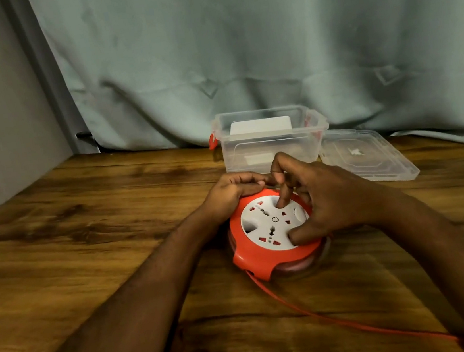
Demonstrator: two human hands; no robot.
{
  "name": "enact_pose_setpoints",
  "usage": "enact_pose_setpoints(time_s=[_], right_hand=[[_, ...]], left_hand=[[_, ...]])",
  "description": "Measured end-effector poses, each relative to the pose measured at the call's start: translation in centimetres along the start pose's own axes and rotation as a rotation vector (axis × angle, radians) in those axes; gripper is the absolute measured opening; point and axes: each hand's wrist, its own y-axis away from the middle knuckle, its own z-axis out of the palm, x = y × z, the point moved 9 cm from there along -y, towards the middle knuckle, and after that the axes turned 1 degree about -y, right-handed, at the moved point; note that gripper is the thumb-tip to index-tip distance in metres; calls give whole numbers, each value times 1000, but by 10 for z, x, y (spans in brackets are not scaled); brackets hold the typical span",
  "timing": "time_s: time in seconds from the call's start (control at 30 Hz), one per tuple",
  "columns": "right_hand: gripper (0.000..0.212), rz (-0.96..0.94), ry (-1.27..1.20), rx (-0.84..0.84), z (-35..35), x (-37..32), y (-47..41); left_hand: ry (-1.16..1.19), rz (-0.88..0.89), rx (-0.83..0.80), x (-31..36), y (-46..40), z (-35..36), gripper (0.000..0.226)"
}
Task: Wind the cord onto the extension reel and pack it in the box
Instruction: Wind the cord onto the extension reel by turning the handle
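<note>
A round orange extension reel (266, 256) with a white socket face lies flat on the wooden table (85, 241). My left hand (231, 190) grips the reel's far left rim. My right hand (321, 202) lies over the right side, its forefinger pushed into a recess of the white face and its thumb pressing the face near the front rim. The orange cord (319, 315) leaves the reel's front and trails to the lower right under my right forearm. Behind the reel stands the open clear box (268, 146) with red latches.
The box's clear lid (368, 156) lies flat to the right of the box. Something white sits inside the box. A grey-green curtain hangs behind the table, and a grey wall borders the left side.
</note>
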Motion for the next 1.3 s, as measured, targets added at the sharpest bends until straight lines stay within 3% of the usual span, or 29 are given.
enact_pose_setpoints(time_s=[0.3,0.5,0.63,0.87,1.1,1.3], right_hand=[[53,81,158,151,5,1,-3],[48,65,252,236,11,-8,-8],[20,-36,187,218,-3,-15,-2],[75,-46,33,-65,4,7,-2],[82,9,-122,-88,4,9,0],[81,30,4,4,-2,2,3]], left_hand=[[45,20,68,-1,-2,-4,17],[29,9,65,-1,-4,-6,24],[-20,-15,78,-2,-3,-8,20],[-63,-30,27,-2,-1,-5,19],[-52,-27,32,-5,-1,-5,25],[-64,-17,55,-6,-4,-8,27]])
